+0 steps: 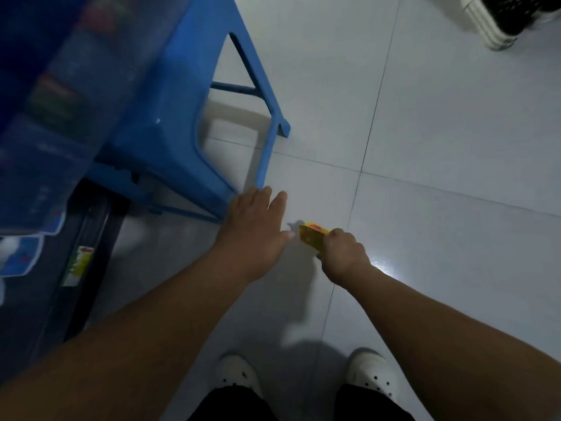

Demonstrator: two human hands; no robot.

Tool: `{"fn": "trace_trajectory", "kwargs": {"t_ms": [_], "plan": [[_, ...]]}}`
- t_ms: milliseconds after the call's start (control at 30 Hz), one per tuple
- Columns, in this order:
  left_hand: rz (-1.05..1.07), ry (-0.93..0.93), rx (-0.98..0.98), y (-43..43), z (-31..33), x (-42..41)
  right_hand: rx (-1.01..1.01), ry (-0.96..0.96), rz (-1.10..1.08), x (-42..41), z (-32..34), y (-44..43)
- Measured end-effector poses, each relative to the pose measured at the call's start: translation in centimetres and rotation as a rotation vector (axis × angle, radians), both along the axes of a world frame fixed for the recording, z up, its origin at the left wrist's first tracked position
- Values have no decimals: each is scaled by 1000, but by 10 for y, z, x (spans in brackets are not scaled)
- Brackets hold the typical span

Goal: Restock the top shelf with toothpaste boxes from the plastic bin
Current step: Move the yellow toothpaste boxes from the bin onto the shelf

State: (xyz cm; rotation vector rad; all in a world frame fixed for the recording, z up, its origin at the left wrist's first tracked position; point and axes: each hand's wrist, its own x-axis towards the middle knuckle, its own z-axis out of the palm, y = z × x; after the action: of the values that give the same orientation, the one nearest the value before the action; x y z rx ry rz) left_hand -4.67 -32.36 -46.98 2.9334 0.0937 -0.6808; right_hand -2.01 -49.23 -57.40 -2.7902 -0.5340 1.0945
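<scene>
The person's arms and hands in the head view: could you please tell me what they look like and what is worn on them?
The left forearm and right forearm are bare to the frame edge; no sleeves show. The left hand and right hand wear no gloves, and no watch, bracelet or ring is visible in this dim, slightly blurred picture.

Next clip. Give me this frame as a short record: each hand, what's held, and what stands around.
left hand: open, fingers spread, holds nothing
right hand: grips a yellow box
bin: translucent blue, at left, seems to sit on the stool; contents blurred
stool: blue plastic, one leg beside the left hand
floor: pale tiles
other: wearer's white shoes at bottom; another shoe top right
</scene>
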Motion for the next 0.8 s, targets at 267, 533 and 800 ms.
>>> {"fn": "trace_trajectory", "kwargs": {"t_ms": [267, 533, 800], "plan": [[-14, -169, -62, -30, 175, 11, 192, -117, -341, 40, 201, -21], [20, -266, 54, -20, 357, 37, 227, -124, -251, 93, 404, 0], [136, -296, 106, 7, 490, 40, 316, -156, -164, 121, 558, 28]]}}
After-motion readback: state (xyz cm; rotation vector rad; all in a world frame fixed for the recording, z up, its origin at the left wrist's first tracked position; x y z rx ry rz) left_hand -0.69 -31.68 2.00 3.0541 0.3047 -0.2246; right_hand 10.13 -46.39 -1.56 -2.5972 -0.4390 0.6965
